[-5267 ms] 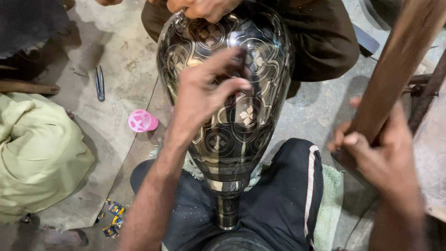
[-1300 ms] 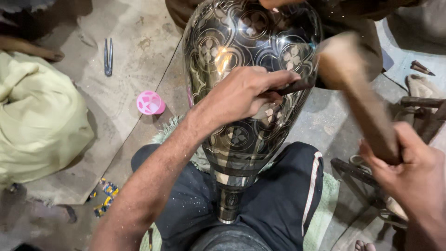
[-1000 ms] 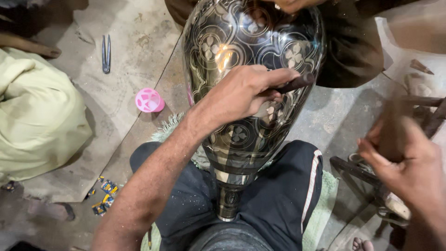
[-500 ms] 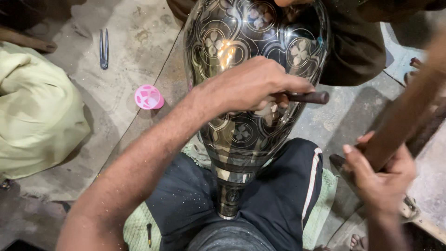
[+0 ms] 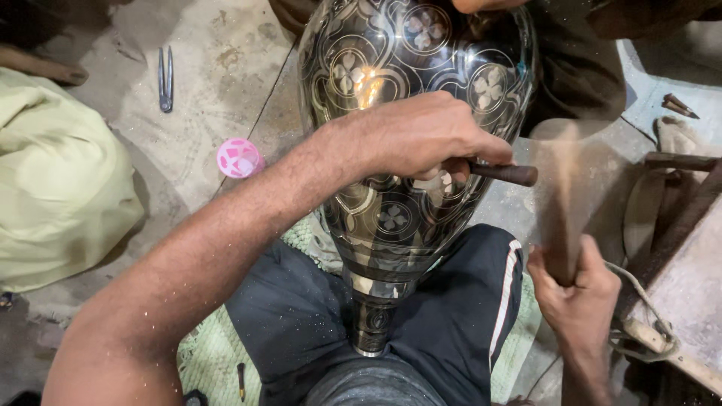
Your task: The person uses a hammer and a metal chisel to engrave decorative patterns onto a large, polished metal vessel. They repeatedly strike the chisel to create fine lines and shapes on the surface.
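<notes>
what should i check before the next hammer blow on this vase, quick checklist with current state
1. Left hand grips the chisel: ok.
2. Chisel tip seated on the engraved metal vase: cannot tell, fingers hide it.
3. Right hand firmly holds the wooden mallet: ok, though blurred in motion.
4. Vase neck braced between the legs: ok.
5. Another person's hand at the vase top is clear of the mallet's path: ok.

Engraved dark metal vase (image 5: 406, 150) across lap; chisel (image 5: 504, 174) against it; wooden mallet (image 5: 560, 203), blurred.
</notes>
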